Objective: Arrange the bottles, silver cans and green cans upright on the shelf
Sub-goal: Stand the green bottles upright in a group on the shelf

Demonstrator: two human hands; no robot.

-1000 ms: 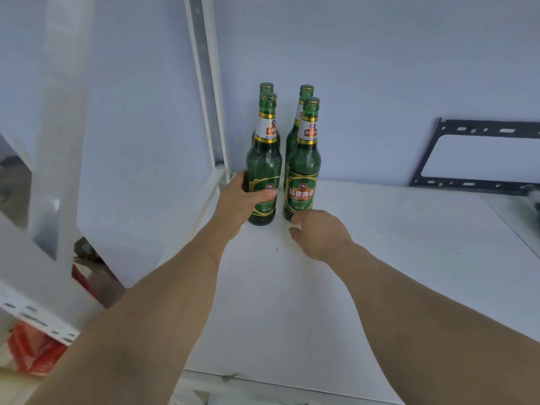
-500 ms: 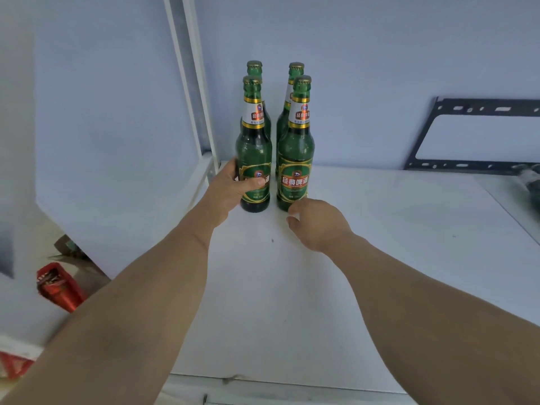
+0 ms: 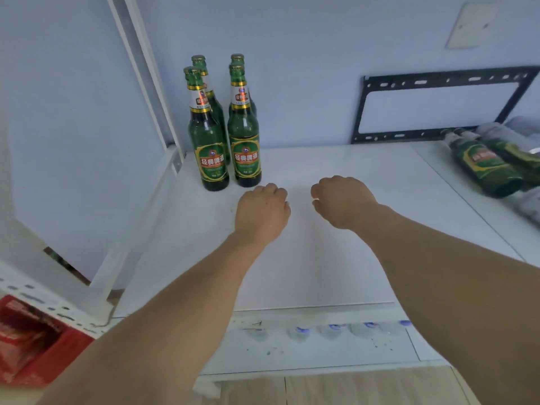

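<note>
Several green glass bottles stand upright in two rows at the back left corner of the white shelf point(image 3: 336, 258). The front left bottle point(image 3: 209, 141) and front right bottle point(image 3: 245, 135) hide most of the two behind them. My left hand point(image 3: 261, 213) hovers just in front of the front right bottle, fingers curled, holding nothing. My right hand point(image 3: 340, 200) is beside it, also curled and holding nothing. At the far right, two green bottles point(image 3: 483, 165) lie on their sides next to grey shapes that may be cans.
A white shelf upright point(image 3: 146, 74) rises left of the bottles. A black metal bracket point(image 3: 438, 109) leans against the back wall. A red box point(image 3: 32, 343) sits below at the lower left. The shelf's front edge point(image 3: 321, 337) carries small blue marks.
My left hand has let go of the front left bottle and drawn back to the right. My right hand has also moved right, away from the bottles. The view has shifted rightward.
</note>
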